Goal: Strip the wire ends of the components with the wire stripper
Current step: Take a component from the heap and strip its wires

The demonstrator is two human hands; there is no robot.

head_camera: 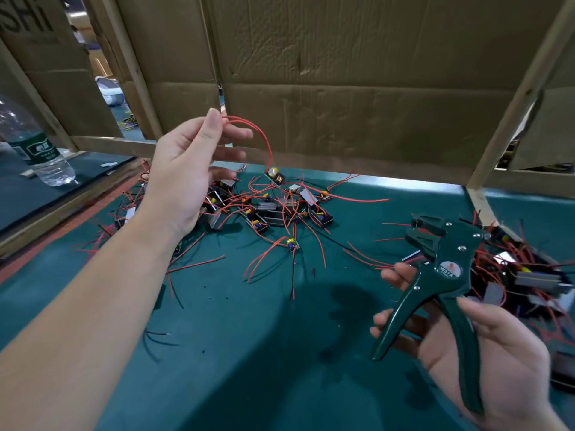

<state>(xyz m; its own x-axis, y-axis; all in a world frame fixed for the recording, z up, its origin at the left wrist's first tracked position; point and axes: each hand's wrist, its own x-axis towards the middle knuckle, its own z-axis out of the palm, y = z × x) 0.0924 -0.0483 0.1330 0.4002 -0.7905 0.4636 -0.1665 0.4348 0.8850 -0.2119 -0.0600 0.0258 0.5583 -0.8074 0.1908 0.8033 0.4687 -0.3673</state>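
Your left hand [183, 178] covers the near-left part of the middle pile of components [270, 209]. The tips of the red wires [263, 140] vanish between your thumb and forefinger. Your wire stripper [448, 275] masks part of the right pile [529, 278], which the picture's edge cuts. Water bottle [34, 147] cropped at left; label print too small to read.

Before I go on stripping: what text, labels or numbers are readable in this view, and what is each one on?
"W01A": round label on the dark green wire stripper held in the right hand.
"SHI": large black letters, cut off by the frame edge, on the brown cardboard panel at top left.
White characters on the green label of the clear plastic bottle: too blurred to read.
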